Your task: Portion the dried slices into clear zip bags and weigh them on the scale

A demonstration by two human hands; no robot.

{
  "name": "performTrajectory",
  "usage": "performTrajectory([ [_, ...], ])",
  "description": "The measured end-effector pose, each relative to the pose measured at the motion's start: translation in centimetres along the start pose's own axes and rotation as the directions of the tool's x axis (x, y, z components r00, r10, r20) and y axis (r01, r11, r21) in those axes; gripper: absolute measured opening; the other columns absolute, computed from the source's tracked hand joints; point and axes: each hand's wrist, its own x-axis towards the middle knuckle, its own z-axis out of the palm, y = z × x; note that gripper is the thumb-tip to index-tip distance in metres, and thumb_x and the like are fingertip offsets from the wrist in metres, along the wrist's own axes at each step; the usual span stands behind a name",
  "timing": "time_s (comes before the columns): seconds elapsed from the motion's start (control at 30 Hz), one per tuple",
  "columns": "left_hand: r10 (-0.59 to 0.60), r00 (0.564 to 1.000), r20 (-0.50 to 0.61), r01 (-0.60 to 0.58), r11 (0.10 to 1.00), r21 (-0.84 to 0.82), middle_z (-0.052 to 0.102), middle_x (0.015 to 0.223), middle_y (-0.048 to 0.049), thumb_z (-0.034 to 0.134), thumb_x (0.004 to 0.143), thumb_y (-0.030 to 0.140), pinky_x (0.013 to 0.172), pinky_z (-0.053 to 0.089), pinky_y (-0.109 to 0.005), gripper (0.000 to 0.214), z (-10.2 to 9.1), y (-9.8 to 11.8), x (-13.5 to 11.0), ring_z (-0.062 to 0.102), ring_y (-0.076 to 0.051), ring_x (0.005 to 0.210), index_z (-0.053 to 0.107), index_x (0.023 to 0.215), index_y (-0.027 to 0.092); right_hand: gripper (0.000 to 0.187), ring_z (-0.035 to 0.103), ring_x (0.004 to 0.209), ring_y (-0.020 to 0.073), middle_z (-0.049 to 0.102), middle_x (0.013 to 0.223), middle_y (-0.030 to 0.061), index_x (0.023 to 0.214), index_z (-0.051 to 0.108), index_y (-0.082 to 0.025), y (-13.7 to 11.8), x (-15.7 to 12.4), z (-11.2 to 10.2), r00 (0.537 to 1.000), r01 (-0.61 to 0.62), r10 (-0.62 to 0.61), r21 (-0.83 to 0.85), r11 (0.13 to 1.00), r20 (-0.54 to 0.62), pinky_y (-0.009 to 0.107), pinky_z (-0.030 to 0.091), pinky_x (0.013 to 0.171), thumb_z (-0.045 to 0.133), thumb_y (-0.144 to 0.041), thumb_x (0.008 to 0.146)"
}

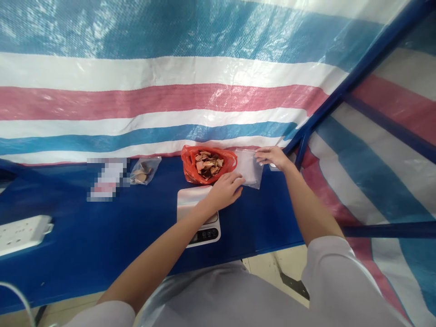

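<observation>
Digital scale (190, 200): under the left forearm (163, 250), jogged if it dips.
Left hand (225, 190): loosely curled by the bags' near edge; grip unclear.
Clear plastic bags (248, 170): beside the red bag; clinging film could double up.
Red plastic bag (188, 167): open, heaped; a snag could spill brown pieces (208, 164).
Right hand (275, 158): fingers slightly parted at the bags' far corner; hold unclear.
Room: widest left of the scale; striped sheet (153, 100) closes the back.

The single view looks forward and down from the wearer's head, with the shirt (221, 299) near along the bottom edge. The table (102, 236) crosses mid-frame, farther off; the tarp (170, 72) fills the top.
</observation>
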Motion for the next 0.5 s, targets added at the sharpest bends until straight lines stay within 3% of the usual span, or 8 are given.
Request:
performTrajectory([
  [0.17,0.063,0.987,0.148,-0.074,0.995,0.065,0.067,0.122,-0.013,0.049,0.097,0.017,0.106,0.051,-0.044,0.024,1.5,0.3,1.1,0.062,-0.026,0.12,0.064,0.116,0.017,0.03,0.07,0.059,0.0128,0.077,0.075,0.005,0.089,0.077,-0.014,-0.1,2.2,1.0,0.997,-0.002,0.009,-0.091,0.996,0.08,0.02,0.057,0.053,0.092,-0.023,0.066],
  [0.33,0.038,0.98,0.195,-0.057,0.994,0.093,0.066,0.124,-0.0145,0.05,0.097,0.018,0.106,0.051,-0.046,0.026,2.4,-0.1,1.5,0.061,-0.028,0.121,0.063,0.119,0.016,0.026,0.069,0.061,0.0124,0.075,0.075,0.0019,0.087,0.077,-0.016,0.2,3.8,2.1,0.987,0.102,-0.088,-0.097,0.99,0.134,0.02,0.057,0.054,0.09,-0.026,0.066],
  [0.5,0.002,0.964,0.266,-0.039,0.99,0.135,0.065,0.132,-0.0158,0.054,0.096,0.021,0.112,0.047,-0.049,0.029,3.2,-0.6,0.9,0.058,-0.03,0.128,0.064,0.122,0.016,0.019,0.071,0.07,0.0169,0.077,0.082,0.0035,0.093,0.078,-0.017,1.0,4.8,3.0,0.969,0.229,-0.194,-0.252,0.94,0.154,0.025,0.059,0.059,0.079,-0.025,0.075],
])
